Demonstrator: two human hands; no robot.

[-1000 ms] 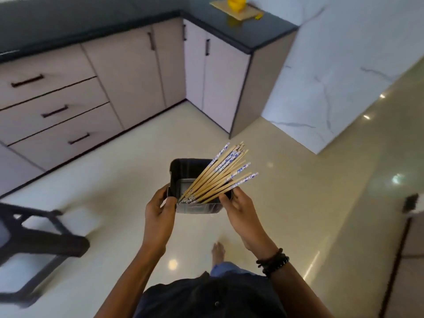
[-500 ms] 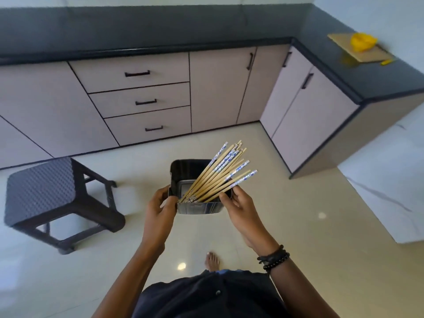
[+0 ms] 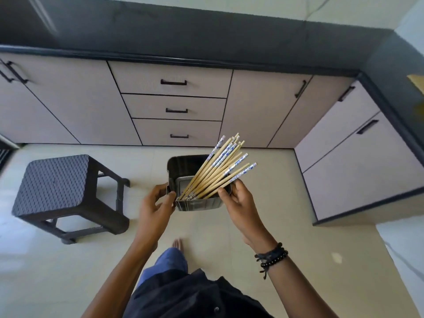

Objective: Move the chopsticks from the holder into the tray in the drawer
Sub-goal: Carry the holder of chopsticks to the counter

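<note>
The person carries a dark holder between both hands. The left hand grips its left wall with curled fingers; the right hand grips its right edge. The chopsticks stand inside, leaning right, near three closed drawers.

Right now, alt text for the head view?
A person's left hand and right hand hold a black holder of blue-patterned wooden chopsticks above a tiled floor. Ahead are three closed drawers under a dark countertop; a dark stool stands to the left.
</note>
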